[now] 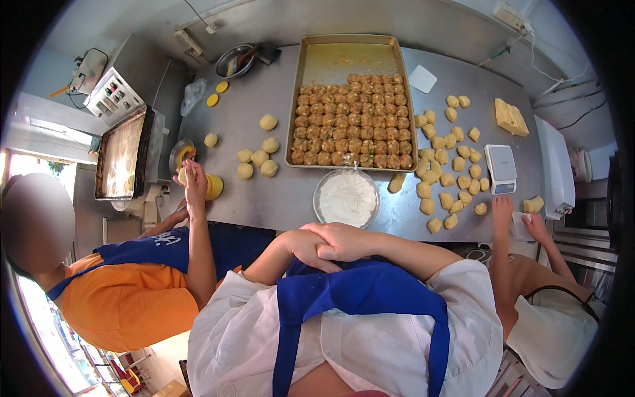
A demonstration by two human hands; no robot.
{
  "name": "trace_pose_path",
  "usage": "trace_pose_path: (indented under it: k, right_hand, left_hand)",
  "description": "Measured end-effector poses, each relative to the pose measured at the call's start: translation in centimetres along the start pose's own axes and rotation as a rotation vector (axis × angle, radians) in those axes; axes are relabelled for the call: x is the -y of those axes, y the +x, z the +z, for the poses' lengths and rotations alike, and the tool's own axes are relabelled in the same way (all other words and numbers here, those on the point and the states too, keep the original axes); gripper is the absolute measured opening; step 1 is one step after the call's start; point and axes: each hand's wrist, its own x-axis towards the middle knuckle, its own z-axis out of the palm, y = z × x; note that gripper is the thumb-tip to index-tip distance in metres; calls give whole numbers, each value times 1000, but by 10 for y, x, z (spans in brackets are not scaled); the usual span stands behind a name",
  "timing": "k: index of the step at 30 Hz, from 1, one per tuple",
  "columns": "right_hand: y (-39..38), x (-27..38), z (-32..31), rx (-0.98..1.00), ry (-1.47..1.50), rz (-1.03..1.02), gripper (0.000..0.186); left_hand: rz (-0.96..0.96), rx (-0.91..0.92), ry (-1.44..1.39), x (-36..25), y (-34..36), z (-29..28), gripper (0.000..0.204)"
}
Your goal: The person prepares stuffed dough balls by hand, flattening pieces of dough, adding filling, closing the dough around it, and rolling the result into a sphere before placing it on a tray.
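My left hand (308, 250) and my right hand (345, 240) are clasped together in front of my blue apron, at the table's near edge. The fingers of my right hand lie over the back of my left. My left fingers curl beneath the right palm and are partly hidden. Just beyond them stands a bowl of white flour (345, 198), which neither hand touches. Behind the bowl, a large metal tray (350, 56) carries tight rows of brown filling balls (354, 122).
Cut dough pieces (448, 179) lie right of the tray, near a white scale (501, 165) and a yellow dough block (510, 117). Round dough balls (259, 157) sit left. A co-worker's hand (195, 185) works at left; another person's hands (537, 228) hold something pale at right.
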Motion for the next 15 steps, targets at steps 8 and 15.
trace_pose_path:
  k: [8,15]
  right_hand:
    - [0,5,-1,43,24,100,67]
    - [-1,3,2,24,28,86,67]
  left_hand:
    - [-76,15,-17,3,0,2,52]
    - [-72,17,-23,1,3,3,55]
